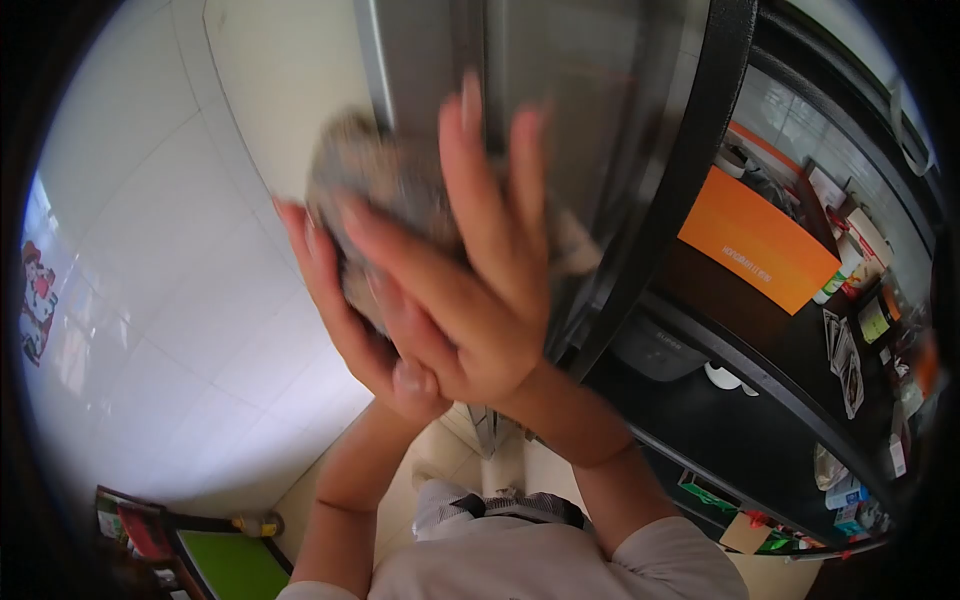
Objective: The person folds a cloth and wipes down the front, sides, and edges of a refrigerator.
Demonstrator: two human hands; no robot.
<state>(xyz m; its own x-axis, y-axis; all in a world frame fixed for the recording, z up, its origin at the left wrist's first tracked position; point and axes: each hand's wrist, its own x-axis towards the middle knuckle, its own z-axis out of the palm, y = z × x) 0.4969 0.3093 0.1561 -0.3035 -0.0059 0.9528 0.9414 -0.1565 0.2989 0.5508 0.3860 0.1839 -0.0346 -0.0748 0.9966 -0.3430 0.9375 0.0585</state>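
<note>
A grey-brown patterned bundle (385,170), perhaps cloth, is blurred by motion in front of me. My left hand (345,310) is under and beside it at the left, its fingers curved along the bundle's edge. Crossing in front, my right hand (480,290) has its fingers spread and covers part of the bundle. The two hands touch or overlap near the wrists. A pale, blurred tip (575,245) shows to the right of my right hand; I cannot tell whether it belongs to the bundle.
Behind the hands stands a tall grey metal-edged panel (425,60). On the left is a white tiled wall (190,270). A black shelf unit (690,200) at the right holds an orange box (757,240) and several small packages. A green panel (233,563) is at the lower left.
</note>
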